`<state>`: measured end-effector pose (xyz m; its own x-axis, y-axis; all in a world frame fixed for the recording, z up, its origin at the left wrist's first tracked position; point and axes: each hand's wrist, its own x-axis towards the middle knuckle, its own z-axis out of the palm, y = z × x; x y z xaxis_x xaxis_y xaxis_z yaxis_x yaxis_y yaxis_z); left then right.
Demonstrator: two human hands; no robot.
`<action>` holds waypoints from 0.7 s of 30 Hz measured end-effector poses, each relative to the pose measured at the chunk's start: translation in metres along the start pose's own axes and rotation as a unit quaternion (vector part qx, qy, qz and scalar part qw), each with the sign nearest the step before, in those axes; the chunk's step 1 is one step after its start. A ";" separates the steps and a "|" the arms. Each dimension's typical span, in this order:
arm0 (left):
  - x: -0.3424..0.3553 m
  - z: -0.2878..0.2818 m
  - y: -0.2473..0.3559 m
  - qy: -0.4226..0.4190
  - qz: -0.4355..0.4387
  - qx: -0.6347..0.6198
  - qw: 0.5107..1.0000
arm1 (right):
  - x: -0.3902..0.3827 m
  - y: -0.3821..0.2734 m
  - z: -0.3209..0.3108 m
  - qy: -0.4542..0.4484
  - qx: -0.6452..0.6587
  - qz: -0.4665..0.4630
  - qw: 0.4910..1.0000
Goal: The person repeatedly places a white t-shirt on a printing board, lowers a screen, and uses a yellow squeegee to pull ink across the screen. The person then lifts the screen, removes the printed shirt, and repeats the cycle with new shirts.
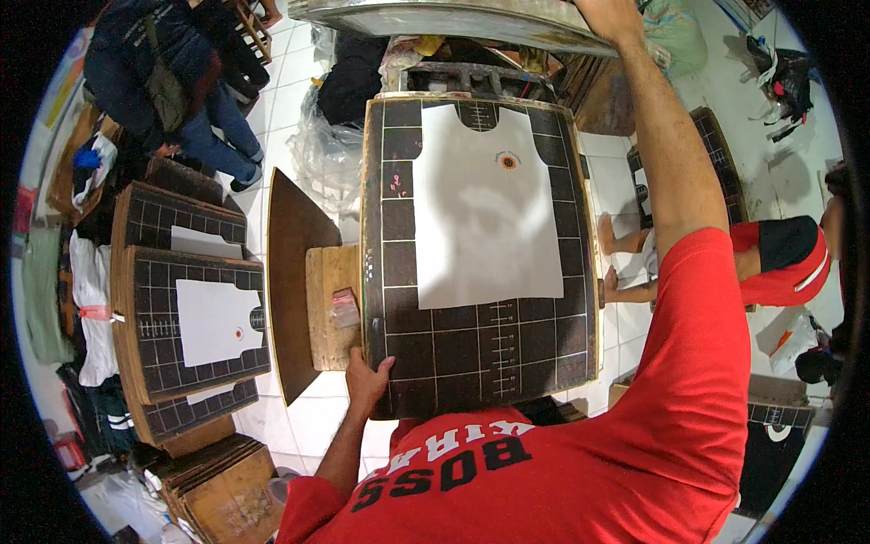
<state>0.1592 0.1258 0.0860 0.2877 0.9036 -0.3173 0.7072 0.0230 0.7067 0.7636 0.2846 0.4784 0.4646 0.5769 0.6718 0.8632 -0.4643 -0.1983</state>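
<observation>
The left hand [367, 381] grips the near left corner of a dark gridded board [480, 363], fingers curled over its edge and thumb hidden beneath. On that board, up and to the right of the hand, lies a white sleeveless shirt piece [485, 208] spread flat, with a small round orange print [508, 161] near its chest. Just above the hand, touching the board's left edge, sits a wooden block [326, 308] with a small clear packet [345, 308] resting on it; what the packet holds is too small to tell. No open container shows its contents clearly.

The right hand [609, 18] is raised far ahead, closed on the rim of a large raised frame [453, 20] at the top edge; its fingers are partly cut off, so how tightly it clamps cannot be told.

Well to the left of the left hand stands a stack of similar gridded boards [195, 317], the top one carrying another white shirt piece [217, 322]. A person in dark clothes [172, 82] bends at far left.
</observation>
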 end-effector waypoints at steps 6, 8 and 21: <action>0.010 -0.007 -0.009 -0.022 -0.098 0.052 0.994 | 0.006 -0.007 -0.002 0.004 0.004 0.029 1.000; 0.016 -0.004 -0.021 -0.053 -0.104 0.074 0.990 | 0.005 -0.009 -0.002 0.025 -0.003 0.016 1.000; 0.239 -0.079 0.245 -0.024 0.061 -0.719 0.692 | -0.215 0.032 0.072 0.022 0.065 -0.070 0.995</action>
<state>0.3496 0.3812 0.2334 0.3349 0.9216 -0.1962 -0.6884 0.3815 0.6169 0.7055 0.1941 0.2756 0.3306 0.5994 0.7290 0.9388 -0.2881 -0.1888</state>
